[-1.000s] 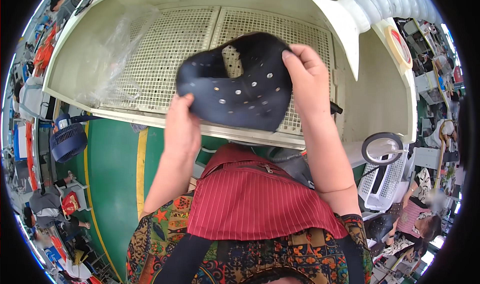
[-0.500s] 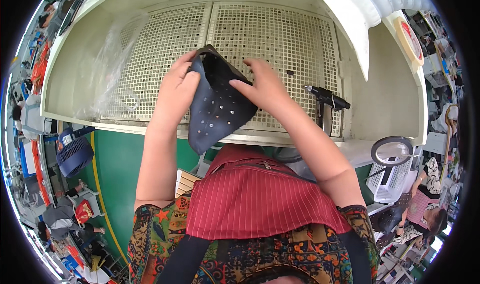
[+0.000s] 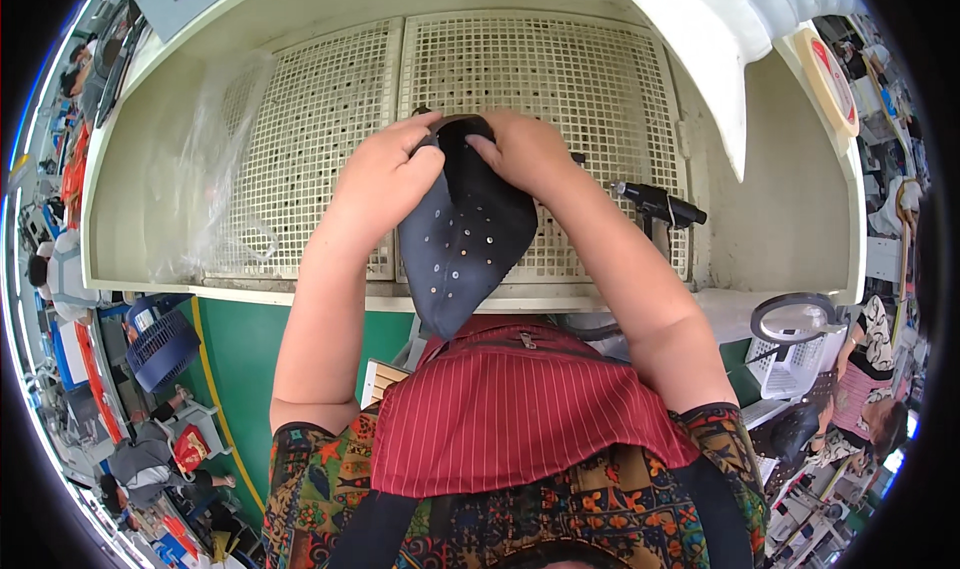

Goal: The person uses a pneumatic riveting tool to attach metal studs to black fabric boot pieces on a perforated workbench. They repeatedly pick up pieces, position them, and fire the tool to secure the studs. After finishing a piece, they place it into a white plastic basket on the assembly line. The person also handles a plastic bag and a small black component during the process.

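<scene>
Between my hands is a dark navy-black shoe upper (image 3: 465,244), its pointed toe hanging towards me over the bench's front edge. Small shiny round studs dot its front, and its opening faces up at the far end. My left hand (image 3: 388,174) grips the left rim of the opening, thumb on the near side. On the right rim my right hand (image 3: 525,151) is closed, with the thumb inside the opening and the other fingers round the outside. The far fingertips are partly hidden behind the upper.
Under my hands lies a cream grid-topped bench (image 3: 320,159) with raised walls. A black heat-gun-like tool (image 3: 660,205) stands at its right, below a white extraction hood (image 3: 700,49). Clear plastic film (image 3: 215,169) lies left. A tape roll (image 3: 828,79) sits on the right wall.
My right hand has closed from open onto the upper's right rim. The upper has turned more upright and shifted right, its toe now pointing straight at me.
</scene>
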{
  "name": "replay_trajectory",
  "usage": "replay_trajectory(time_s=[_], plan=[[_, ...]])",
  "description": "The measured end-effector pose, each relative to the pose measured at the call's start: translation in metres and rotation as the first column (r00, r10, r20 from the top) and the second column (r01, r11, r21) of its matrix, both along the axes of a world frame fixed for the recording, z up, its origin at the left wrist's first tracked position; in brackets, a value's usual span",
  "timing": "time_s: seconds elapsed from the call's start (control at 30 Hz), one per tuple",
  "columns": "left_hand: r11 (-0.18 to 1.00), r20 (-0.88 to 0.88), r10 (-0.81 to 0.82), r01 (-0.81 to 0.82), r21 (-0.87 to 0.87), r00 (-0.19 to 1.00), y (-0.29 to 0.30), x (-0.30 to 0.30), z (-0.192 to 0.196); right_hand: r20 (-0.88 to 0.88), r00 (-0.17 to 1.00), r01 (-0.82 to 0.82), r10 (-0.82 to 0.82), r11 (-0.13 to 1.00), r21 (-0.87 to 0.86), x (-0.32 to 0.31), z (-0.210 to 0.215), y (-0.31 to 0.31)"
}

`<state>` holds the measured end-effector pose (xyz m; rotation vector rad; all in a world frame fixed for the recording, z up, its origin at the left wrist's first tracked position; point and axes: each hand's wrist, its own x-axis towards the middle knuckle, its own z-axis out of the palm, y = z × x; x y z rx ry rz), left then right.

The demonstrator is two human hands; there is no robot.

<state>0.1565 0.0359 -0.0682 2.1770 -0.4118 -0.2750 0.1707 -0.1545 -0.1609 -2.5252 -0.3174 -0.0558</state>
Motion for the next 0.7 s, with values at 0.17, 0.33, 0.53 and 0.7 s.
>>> replay_trajectory(time_s=[0.17, 0.33, 0.53, 0.7], plan=[[0.998, -0.122, -0.066, 0.064, -0.019, 0.99, -0.027, 0.025, 0.003, -0.178, 0.958, 0.225, -0.225, 0.974, -0.019, 0.005, -0.002, -0.015], [0.999, -0.291, 0.004, 0.011, 0.047, 0.957, -0.054, 0.04, 0.009, -0.276, 0.902, 0.342, -0.332, 0.94, -0.014, -0.017, 0.026, -0.038], [0.999, -0.274, -0.041, 0.046, 0.012, 0.961, -0.065, 0.039, 0.008, 0.064, 0.857, 0.512, -0.511, 0.835, -0.201, -0.121, 0.045, -0.116], [0.989, 0.027, -0.083, 0.079, 0.126, 0.996, -0.067, 0.027, 0.003, -0.262, 0.698, 0.535, -0.666, 0.729, -0.427, -0.178, 0.022, -0.145]])
